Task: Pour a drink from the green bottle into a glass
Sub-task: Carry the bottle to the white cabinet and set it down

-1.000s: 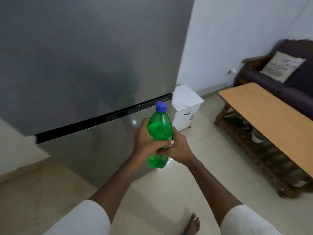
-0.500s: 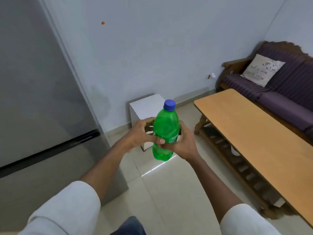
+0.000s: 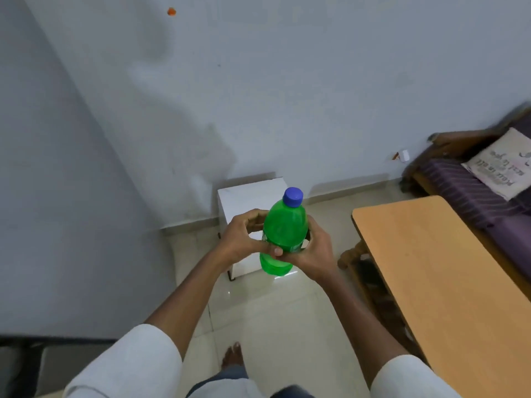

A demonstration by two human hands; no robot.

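Note:
A green plastic bottle (image 3: 283,231) with a blue cap (image 3: 293,196) stands upright in front of me, held in mid-air over the floor. My left hand (image 3: 240,239) wraps its lower left side with the thumb across the front. My right hand (image 3: 311,248) grips its right side around the label. The cap is on. No glass is in view.
A wooden coffee table (image 3: 448,282) stretches along the right. A purple sofa (image 3: 474,191) with a cushion (image 3: 500,165) sits at the far right. A small white box-like stand (image 3: 244,196) rests against the wall behind the bottle. The grey fridge side (image 3: 57,196) fills the left. My bare foot (image 3: 232,354) is on the tiled floor.
The view has swung right, away from the fridge front toward the wall and table. Both hands still hold the bottle upright in front of me.

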